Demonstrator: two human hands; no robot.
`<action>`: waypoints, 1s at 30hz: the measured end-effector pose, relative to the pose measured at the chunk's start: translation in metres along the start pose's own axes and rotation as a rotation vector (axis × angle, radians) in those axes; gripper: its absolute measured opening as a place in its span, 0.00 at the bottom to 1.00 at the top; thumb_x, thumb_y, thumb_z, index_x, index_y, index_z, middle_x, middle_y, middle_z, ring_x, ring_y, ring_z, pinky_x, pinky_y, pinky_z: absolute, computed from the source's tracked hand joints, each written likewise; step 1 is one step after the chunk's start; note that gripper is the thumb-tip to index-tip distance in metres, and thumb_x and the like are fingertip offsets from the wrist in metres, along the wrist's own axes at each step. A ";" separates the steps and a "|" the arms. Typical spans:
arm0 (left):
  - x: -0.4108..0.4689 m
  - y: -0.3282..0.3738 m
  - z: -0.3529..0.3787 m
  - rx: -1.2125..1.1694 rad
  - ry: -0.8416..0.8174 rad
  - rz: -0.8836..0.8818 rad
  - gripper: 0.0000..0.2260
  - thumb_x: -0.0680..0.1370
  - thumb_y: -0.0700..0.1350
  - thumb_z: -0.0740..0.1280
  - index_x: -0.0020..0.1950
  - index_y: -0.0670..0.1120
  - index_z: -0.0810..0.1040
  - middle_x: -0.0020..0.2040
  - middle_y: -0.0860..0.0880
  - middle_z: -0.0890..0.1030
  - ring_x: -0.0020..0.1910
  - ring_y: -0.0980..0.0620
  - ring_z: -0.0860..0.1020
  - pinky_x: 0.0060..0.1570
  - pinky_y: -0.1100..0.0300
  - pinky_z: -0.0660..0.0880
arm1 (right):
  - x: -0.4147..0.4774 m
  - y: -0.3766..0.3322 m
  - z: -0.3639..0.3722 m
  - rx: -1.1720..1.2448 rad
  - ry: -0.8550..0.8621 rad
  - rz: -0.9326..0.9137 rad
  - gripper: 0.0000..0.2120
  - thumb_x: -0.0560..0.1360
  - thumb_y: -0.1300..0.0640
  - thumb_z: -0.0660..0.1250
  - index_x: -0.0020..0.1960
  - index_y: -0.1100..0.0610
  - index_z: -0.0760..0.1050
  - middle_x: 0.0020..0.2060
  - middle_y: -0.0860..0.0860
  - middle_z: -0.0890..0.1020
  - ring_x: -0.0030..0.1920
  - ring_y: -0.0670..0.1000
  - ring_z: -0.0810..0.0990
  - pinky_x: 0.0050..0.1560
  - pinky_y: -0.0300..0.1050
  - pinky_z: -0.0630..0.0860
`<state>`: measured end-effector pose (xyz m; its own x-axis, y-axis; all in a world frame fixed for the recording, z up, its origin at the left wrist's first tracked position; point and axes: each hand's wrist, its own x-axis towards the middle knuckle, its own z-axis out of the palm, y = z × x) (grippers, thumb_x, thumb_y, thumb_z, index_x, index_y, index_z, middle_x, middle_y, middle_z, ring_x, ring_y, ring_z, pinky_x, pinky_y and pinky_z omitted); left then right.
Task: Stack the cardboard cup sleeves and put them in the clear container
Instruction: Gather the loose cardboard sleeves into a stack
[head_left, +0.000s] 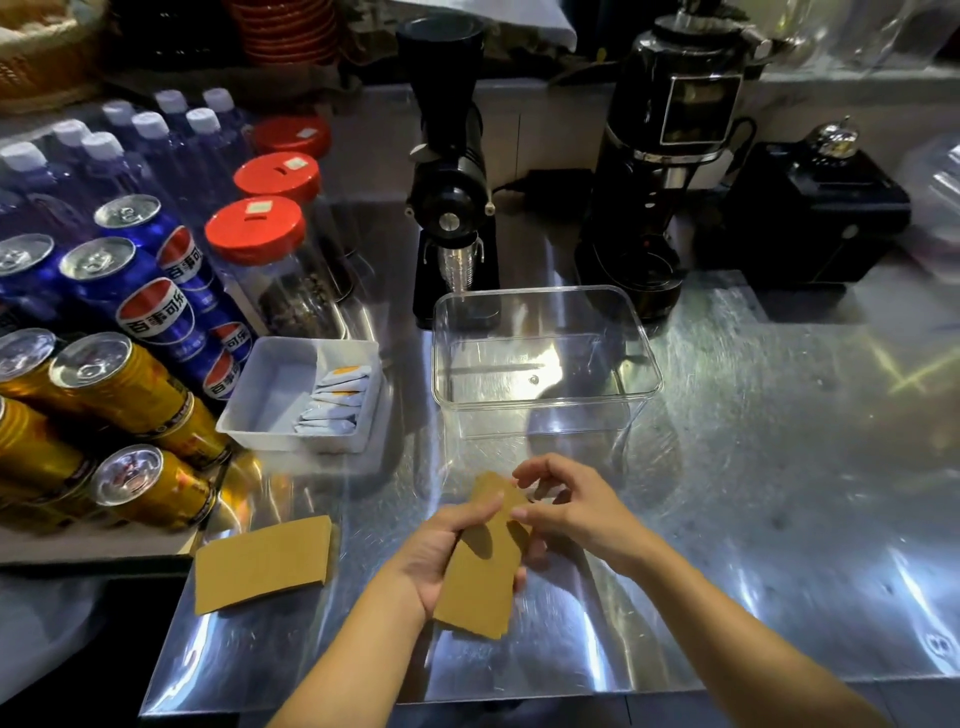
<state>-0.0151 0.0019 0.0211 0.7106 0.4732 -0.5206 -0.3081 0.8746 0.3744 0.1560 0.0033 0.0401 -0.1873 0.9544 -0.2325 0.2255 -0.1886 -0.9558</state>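
My left hand (434, 558) grips a flat brown cardboard cup sleeve (480, 582), held on end above the steel counter. My right hand (571, 506) touches the sleeve's upper edge with its fingertips. Whether one sleeve or more is in the grip I cannot tell. Another flat sleeve (262, 564) lies on the counter to the left, apart from both hands. The clear container (545, 402) stands just beyond my hands with nothing in it.
A white tray (270, 395) with sachets sits left of the container. Blue and gold drink cans (119, 332), water bottles and red-lidded jars (254, 231) crowd the left. Two black coffee grinders (452, 171) and a black box (815, 213) stand behind.
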 end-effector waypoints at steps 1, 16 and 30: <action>0.000 0.001 0.002 0.072 -0.009 -0.022 0.24 0.60 0.44 0.80 0.55 0.43 0.81 0.45 0.38 0.82 0.45 0.40 0.80 0.35 0.53 0.79 | 0.000 -0.002 -0.002 -0.039 -0.056 -0.006 0.15 0.66 0.64 0.74 0.49 0.53 0.76 0.40 0.45 0.78 0.35 0.35 0.75 0.37 0.28 0.72; 0.007 0.008 -0.006 0.970 0.599 0.601 0.09 0.66 0.33 0.73 0.37 0.45 0.77 0.30 0.52 0.77 0.31 0.57 0.74 0.33 0.67 0.70 | -0.003 0.029 -0.021 0.151 0.189 -0.067 0.14 0.66 0.75 0.67 0.41 0.58 0.70 0.34 0.52 0.74 0.34 0.42 0.74 0.35 0.32 0.73; 0.041 -0.036 -0.011 0.506 0.606 0.812 0.11 0.70 0.60 0.67 0.38 0.54 0.75 0.36 0.56 0.78 0.39 0.56 0.74 0.49 0.51 0.67 | -0.006 0.052 0.022 0.426 0.577 -0.040 0.12 0.76 0.58 0.61 0.34 0.53 0.73 0.28 0.42 0.73 0.32 0.43 0.69 0.40 0.44 0.64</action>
<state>0.0177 -0.0095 -0.0224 -0.0489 0.9751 -0.2163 -0.1500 0.2070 0.9668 0.1477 -0.0174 -0.0118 0.3742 0.9105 -0.1759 -0.1860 -0.1121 -0.9761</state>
